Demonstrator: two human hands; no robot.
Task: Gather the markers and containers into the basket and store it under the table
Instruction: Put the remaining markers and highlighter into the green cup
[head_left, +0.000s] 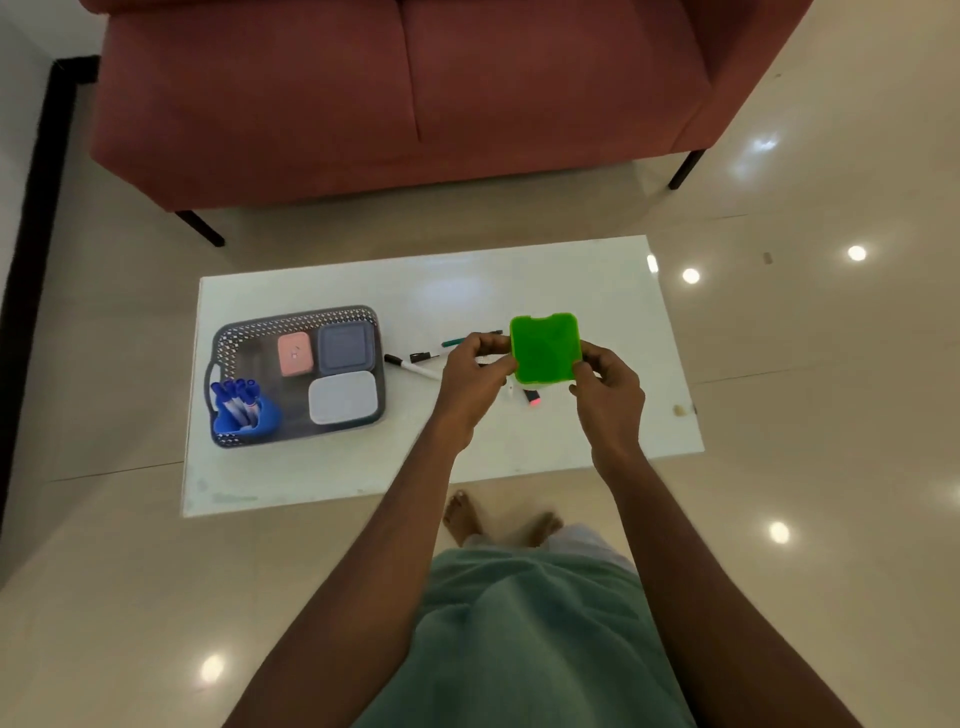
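A green square container (544, 347) is held above the white table (597, 280), gripped on its left side by my left hand (475, 371) and on its right side by my right hand (605, 387). A grey perforated basket (298, 318) sits at the table's left. Inside it are a pink container (294, 354), a dark grey container (345, 347), a white container (343, 398) and a blue cup (244, 413) holding several blue markers. Loose markers (413, 366) lie on the table between the basket and my hands. A red-tipped marker (532, 398) shows below the green container.
A red sofa (395, 93) stands beyond the table's far edge on black legs. Glossy beige floor tiles surround the table. My bare feet (498, 519) stand at the near edge. A small beige scrap (678, 410) lies near the table's right edge.
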